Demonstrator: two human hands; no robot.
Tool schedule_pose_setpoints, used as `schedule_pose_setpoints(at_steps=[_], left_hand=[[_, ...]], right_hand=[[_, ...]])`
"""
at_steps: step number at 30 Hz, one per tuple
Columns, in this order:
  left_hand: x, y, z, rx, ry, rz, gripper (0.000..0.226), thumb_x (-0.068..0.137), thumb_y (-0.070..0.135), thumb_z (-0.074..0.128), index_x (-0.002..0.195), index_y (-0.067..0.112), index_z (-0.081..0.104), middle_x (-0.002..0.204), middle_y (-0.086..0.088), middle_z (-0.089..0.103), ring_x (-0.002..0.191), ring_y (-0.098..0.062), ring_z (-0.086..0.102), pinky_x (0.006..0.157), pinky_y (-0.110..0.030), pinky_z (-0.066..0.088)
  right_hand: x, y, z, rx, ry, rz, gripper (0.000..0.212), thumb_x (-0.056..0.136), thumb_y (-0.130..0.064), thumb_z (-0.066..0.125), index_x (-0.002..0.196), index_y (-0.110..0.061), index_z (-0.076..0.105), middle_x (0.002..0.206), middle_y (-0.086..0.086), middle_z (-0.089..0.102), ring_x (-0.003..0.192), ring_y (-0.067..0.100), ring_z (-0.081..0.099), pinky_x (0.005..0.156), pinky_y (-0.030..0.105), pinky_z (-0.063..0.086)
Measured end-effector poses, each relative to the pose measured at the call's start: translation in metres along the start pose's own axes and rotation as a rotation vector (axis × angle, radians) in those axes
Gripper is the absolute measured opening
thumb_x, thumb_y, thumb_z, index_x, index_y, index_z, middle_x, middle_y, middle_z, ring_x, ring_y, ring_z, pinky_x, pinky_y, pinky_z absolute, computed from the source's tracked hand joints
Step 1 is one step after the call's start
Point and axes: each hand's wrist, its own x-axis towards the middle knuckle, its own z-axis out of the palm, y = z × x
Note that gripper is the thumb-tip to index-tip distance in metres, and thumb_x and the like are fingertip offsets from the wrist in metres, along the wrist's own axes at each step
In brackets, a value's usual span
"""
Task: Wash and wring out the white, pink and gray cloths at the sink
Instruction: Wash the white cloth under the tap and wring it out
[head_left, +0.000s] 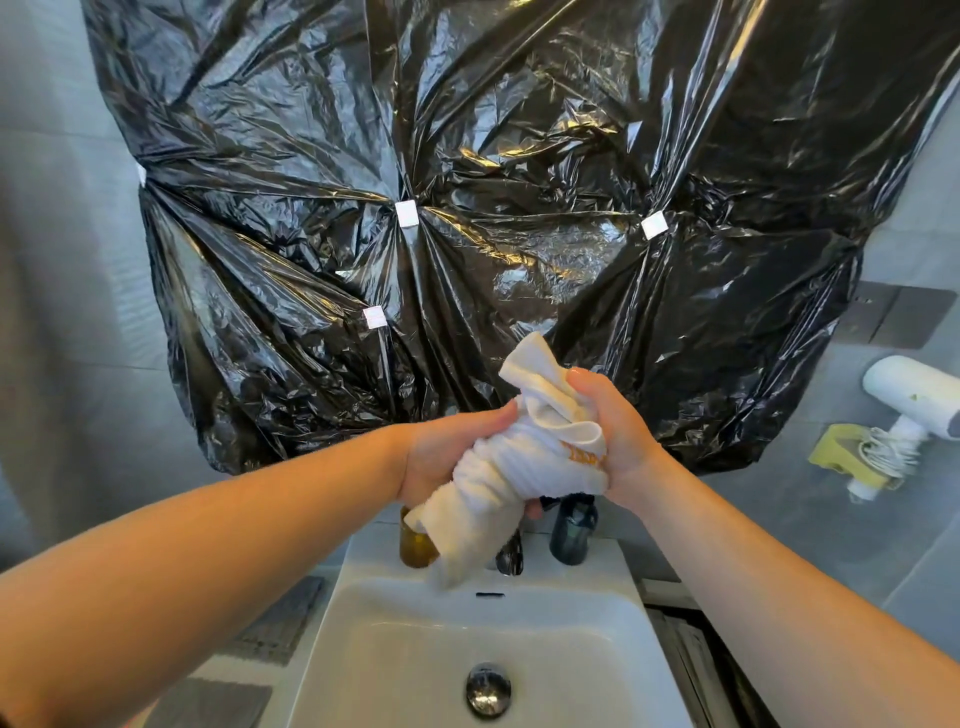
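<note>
The left forearm is extending from the lower left corner up toward the middle, bare, with the wrist nearly straight. The right forearm is angling in from the lower right, its wrist bending inward so that the two hands are meeting above the back edge of the basin.

The left hand (441, 457) is wrapping its fingers round the lower part of the white terry cloth (511, 473), with the thumb lying along the top of the roll. The right hand (626, 441) is clenching the upper part, fingers curled tightly and thumb pressing into the folds. Neither hand is showing any spread fingers; both are gripping hard.

Between them the cloth is sitting bunched and twisted into a thick rope. One end is poking up above the right hand and the other is hanging down below the left hand, over the rear rim of the white rectangular ceramic sink (613, 623). A small orange mark is showing on the cloth beside the right palm.

A round metal drain plug (488, 688) is sitting in the basin floor. Behind the cloth an amber glass bottle (415, 548), a dark tap (511, 558) and a dark blue-grey bottle (571, 530) are standing on the sink's back ledge. A crinkled black plastic sheet (467, 182) is covering the wall above, and a white hair dryer (914, 392) is hanging at the right.
</note>
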Motion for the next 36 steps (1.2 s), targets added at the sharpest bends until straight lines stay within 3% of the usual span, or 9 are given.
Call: schedule_pose_setpoints(at_steps=[2,6,9,12,15,19,22,31,36], left_hand=[[0.002,-0.015,-0.001,-0.053,-0.051,0.035,0.085,0.062,0.065,0.084,0.121,0.006,0.067,0.104,-0.016,0.072,0.097,-0.029,0.068,0.097,-0.043,0.048],[0.001,-0.024,0.008,-0.045,0.107,0.147,0.075,0.057,0.041,0.092,0.120,0.010,0.066,0.107,-0.011,0.072,0.097,-0.024,0.067,0.093,-0.038,0.053],[-0.001,-0.013,0.018,0.524,0.465,0.212,0.036,0.066,0.032,0.081,0.099,0.020,0.069,0.088,0.001,0.071,0.080,-0.015,0.064,0.076,-0.032,0.053],[0.006,-0.002,0.028,1.058,0.579,0.151,0.027,0.069,0.037,0.078,0.076,0.018,0.060,0.072,0.004,0.063,0.065,-0.013,0.057,0.060,-0.027,0.048],[0.004,0.004,0.019,0.762,0.451,-0.062,0.047,0.058,0.045,0.081,0.096,0.018,0.072,0.094,-0.002,0.075,0.090,-0.020,0.071,0.086,-0.038,0.060],[-0.001,0.008,0.004,0.402,0.274,-0.245,0.074,0.066,0.039,0.083,0.130,0.010,0.060,0.126,-0.015,0.068,0.117,-0.028,0.065,0.105,-0.046,0.050],[-0.001,0.016,0.002,0.448,0.292,-0.318,0.039,0.093,0.030,0.063,0.120,0.001,0.060,0.112,-0.017,0.066,0.120,-0.035,0.057,0.090,-0.032,0.055],[-0.012,0.039,0.003,0.294,0.094,-0.271,0.056,0.052,0.035,0.075,0.098,0.004,0.066,0.084,-0.010,0.072,0.074,-0.021,0.069,0.072,-0.030,0.055],[-0.013,0.044,0.003,0.269,0.044,-0.251,0.054,0.053,0.033,0.073,0.098,0.005,0.065,0.081,-0.010,0.071,0.072,-0.021,0.068,0.075,-0.032,0.055]], right_hand=[[-0.004,-0.004,0.002,-0.038,0.012,-0.031,0.030,0.090,-0.041,0.053,0.088,-0.015,0.067,0.078,0.007,0.067,0.078,0.022,0.063,0.074,0.037,0.049],[-0.011,0.003,-0.022,-0.126,0.019,0.240,0.082,0.079,-0.081,0.037,0.125,-0.022,0.070,0.125,0.011,0.071,0.118,0.034,0.063,0.095,0.054,0.046],[-0.018,0.008,-0.029,0.086,-0.061,0.490,0.106,0.073,-0.092,0.034,0.132,-0.011,0.067,0.139,0.023,0.059,0.126,0.048,0.056,0.095,0.067,0.040],[-0.015,0.013,-0.017,0.086,-0.012,0.482,0.088,0.085,-0.076,0.050,0.119,0.002,0.071,0.120,0.024,0.069,0.107,0.039,0.067,0.096,0.050,0.050],[-0.013,0.013,-0.006,-0.054,0.037,0.357,0.032,0.078,-0.037,0.072,0.088,-0.007,0.067,0.085,0.017,0.062,0.074,0.026,0.062,0.074,0.037,0.047],[-0.013,0.004,-0.003,-0.129,0.028,0.220,0.048,0.055,-0.031,0.079,0.094,-0.013,0.057,0.079,0.012,0.054,0.070,0.023,0.054,0.067,0.036,0.041],[-0.011,0.000,-0.001,-0.109,-0.016,0.092,0.050,0.055,-0.025,0.076,0.100,-0.010,0.060,0.082,0.009,0.060,0.075,0.021,0.058,0.070,0.035,0.047],[-0.008,-0.012,0.001,-0.158,-0.141,-0.112,0.010,0.076,-0.018,0.062,0.083,-0.012,0.058,0.077,0.004,0.056,0.071,0.017,0.054,0.064,0.032,0.048],[-0.005,-0.016,0.000,-0.177,-0.186,-0.151,0.012,0.076,-0.019,0.065,0.082,-0.012,0.057,0.078,0.003,0.055,0.071,0.016,0.055,0.063,0.029,0.048]])
